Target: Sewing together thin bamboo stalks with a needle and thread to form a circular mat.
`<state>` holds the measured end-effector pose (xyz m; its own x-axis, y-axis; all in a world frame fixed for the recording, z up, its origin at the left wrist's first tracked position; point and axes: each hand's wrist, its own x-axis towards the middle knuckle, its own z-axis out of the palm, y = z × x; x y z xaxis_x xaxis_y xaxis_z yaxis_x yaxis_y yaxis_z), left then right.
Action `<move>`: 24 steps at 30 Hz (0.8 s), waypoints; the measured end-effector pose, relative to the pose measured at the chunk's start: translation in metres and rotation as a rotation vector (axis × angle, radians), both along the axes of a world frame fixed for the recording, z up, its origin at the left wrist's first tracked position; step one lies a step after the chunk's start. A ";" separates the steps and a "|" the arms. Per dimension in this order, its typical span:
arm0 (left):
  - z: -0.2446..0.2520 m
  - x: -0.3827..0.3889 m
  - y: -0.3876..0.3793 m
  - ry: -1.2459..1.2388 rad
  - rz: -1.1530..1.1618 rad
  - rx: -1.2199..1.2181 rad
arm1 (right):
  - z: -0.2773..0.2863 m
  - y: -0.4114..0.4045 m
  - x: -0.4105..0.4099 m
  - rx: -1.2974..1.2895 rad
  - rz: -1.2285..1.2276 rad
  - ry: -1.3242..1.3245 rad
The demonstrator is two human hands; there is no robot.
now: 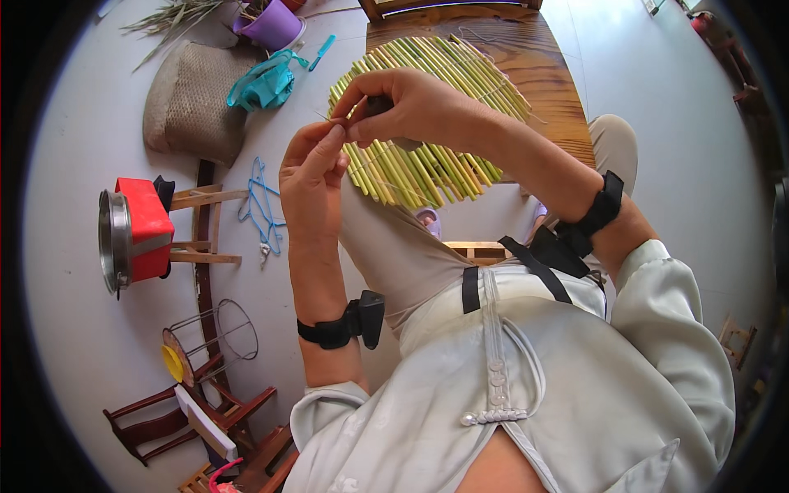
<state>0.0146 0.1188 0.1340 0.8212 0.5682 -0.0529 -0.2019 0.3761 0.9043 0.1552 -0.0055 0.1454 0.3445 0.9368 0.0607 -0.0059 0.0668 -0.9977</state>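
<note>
A round mat of green and yellow plant stalks (pixel 431 172), bound with thin cord, lies at the near end of a wooden bench or table (pixel 524 37). Above its left part my two hands meet at the fingertips. My left hand (pixel 314 163) pinches something very thin, and a fine needle-like or thread-like tip (pixel 322 116) sticks out there. My right hand (pixel 400 105) pinches at the same spot. Under its curled fingers is a dark object (pixel 377 106), partly hidden; its kind cannot be told. Loose cord ends show at the mat's edge.
On the floor at left are a woven basket (pixel 191 101), a teal bag (pixel 265 83), a teal comb-like item (pixel 322 52), a purple bucket (pixel 271 26) and blue hangers (pixel 262 203). A stool bears a red box (pixel 143 228) and metal pot (pixel 115 240). Wooden chairs (pixel 246 413) stand lower left.
</note>
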 end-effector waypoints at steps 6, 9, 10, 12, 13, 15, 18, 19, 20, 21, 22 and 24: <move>0.002 0.002 -0.005 0.202 -0.014 0.081 | 0.002 -0.009 0.004 0.014 -0.162 0.265; -0.002 0.000 -0.007 0.219 -0.060 0.253 | 0.006 -0.014 0.010 0.006 -0.149 0.382; -0.002 0.002 -0.009 0.191 -0.058 0.269 | 0.004 -0.013 0.010 0.027 -0.169 0.395; 0.000 0.007 -0.012 0.179 -0.044 0.301 | -0.001 -0.010 0.012 0.030 -0.161 0.417; 0.003 0.009 -0.014 0.167 -0.028 0.332 | -0.001 -0.009 0.013 0.032 -0.152 0.440; 0.010 0.012 -0.017 0.169 -0.017 0.331 | 0.004 -0.012 0.011 0.001 -0.147 0.455; 0.012 0.011 -0.015 0.180 -0.008 0.320 | 0.000 -0.008 0.008 -0.009 -0.149 0.470; 0.013 0.011 -0.014 0.186 -0.008 0.308 | -0.002 -0.007 0.008 0.010 -0.156 0.468; 0.013 0.011 -0.015 0.187 -0.012 0.309 | -0.003 -0.007 0.008 0.012 -0.160 0.471; 0.014 0.010 -0.015 0.196 -0.010 0.299 | -0.003 -0.006 0.007 0.001 -0.162 0.464; 0.015 0.009 -0.016 0.204 -0.007 0.289 | -0.004 -0.005 0.007 -0.010 -0.165 0.457; 0.013 0.009 -0.016 0.214 0.000 0.295 | -0.007 -0.004 0.006 -0.009 -0.169 0.453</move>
